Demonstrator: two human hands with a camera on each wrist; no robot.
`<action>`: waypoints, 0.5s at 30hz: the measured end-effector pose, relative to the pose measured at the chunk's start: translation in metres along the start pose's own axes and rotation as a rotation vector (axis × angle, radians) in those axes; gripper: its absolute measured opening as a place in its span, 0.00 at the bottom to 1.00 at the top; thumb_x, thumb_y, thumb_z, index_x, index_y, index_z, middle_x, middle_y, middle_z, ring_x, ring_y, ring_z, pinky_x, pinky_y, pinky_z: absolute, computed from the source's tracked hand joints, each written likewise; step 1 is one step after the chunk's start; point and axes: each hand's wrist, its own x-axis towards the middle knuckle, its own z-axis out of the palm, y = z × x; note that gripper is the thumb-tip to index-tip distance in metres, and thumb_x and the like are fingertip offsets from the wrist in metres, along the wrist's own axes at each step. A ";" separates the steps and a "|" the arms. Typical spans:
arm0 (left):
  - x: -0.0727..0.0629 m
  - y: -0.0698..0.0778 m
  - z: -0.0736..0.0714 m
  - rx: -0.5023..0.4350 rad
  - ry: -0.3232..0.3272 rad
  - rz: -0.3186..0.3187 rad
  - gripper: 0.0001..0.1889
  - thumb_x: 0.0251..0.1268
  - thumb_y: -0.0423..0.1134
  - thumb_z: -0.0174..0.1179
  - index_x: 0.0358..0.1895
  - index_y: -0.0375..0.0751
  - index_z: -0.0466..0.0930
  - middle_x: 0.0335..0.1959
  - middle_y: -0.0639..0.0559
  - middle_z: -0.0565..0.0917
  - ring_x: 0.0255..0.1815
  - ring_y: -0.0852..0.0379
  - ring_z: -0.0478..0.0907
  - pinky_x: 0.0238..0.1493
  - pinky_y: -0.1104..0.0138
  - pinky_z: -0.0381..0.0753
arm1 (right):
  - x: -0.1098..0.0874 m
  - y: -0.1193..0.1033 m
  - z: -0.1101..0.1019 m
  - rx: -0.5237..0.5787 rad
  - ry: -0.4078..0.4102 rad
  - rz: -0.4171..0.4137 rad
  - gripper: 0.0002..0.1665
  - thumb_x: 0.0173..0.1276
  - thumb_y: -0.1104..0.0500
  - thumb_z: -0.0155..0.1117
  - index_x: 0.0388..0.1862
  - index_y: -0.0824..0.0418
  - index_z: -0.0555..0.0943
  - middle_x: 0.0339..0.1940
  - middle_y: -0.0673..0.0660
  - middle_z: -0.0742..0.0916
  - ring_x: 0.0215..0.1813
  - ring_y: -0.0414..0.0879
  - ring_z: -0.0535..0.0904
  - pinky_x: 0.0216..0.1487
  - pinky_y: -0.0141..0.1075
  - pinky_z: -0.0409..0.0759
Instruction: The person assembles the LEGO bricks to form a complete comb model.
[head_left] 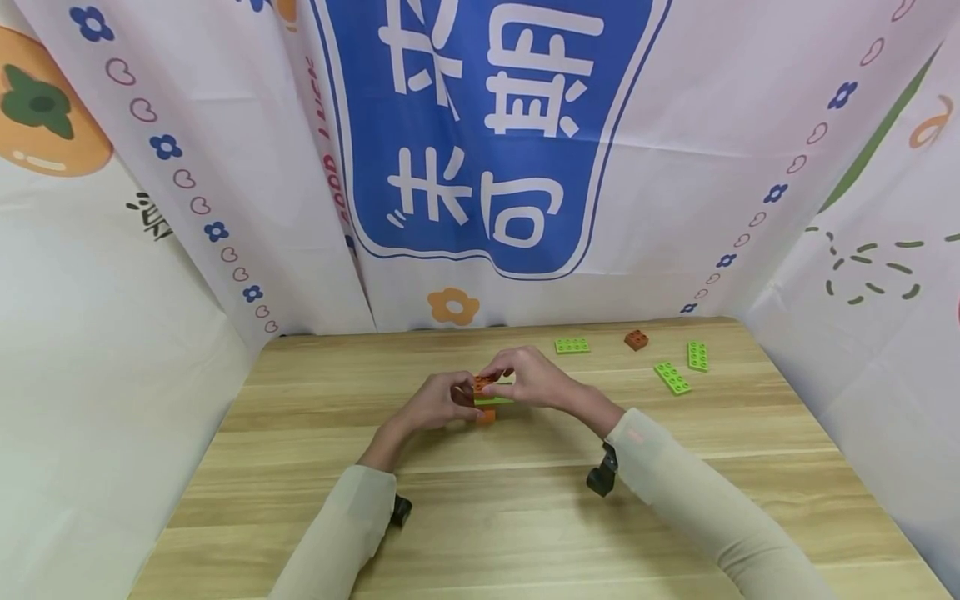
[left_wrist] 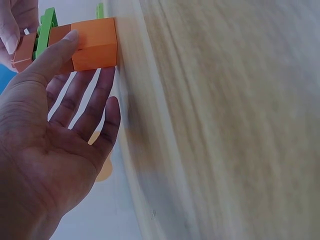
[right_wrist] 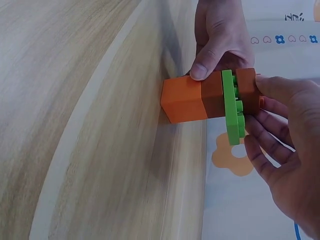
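A small stack of building bricks stands on the table between both hands. From the bottom up it has an orange block (right_wrist: pixel 182 100), a reddish-brown brick (right_wrist: pixel 213 97), a thin green brick (right_wrist: pixel 230 107) and another reddish-brown brick (right_wrist: pixel 246 85). The green one juts out to the right. My left hand (head_left: pixel 438 402) grips the lower part of the stack, its thumb where the orange and brown pieces meet. With thumb and fingertips, my right hand (head_left: pixel 536 379) pinches the top reddish-brown brick, which sits over one end of the green piece.
Loose bricks lie at the back right of the wooden table (head_left: pixel 480 517): a green brick (head_left: pixel 572 345), a reddish-brown brick (head_left: pixel 636 339), a second green brick (head_left: pixel 697 356) and a third green brick (head_left: pixel 672 377). A printed cloth (head_left: pixel 660 208) hangs behind the table's far edge.
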 end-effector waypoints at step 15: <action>0.001 0.000 0.000 0.008 0.001 -0.008 0.13 0.64 0.31 0.76 0.49 0.41 0.85 0.47 0.48 0.89 0.48 0.52 0.88 0.50 0.62 0.88 | 0.000 -0.001 0.002 0.021 0.010 -0.026 0.11 0.68 0.58 0.79 0.47 0.61 0.92 0.42 0.53 0.92 0.44 0.45 0.87 0.44 0.48 0.88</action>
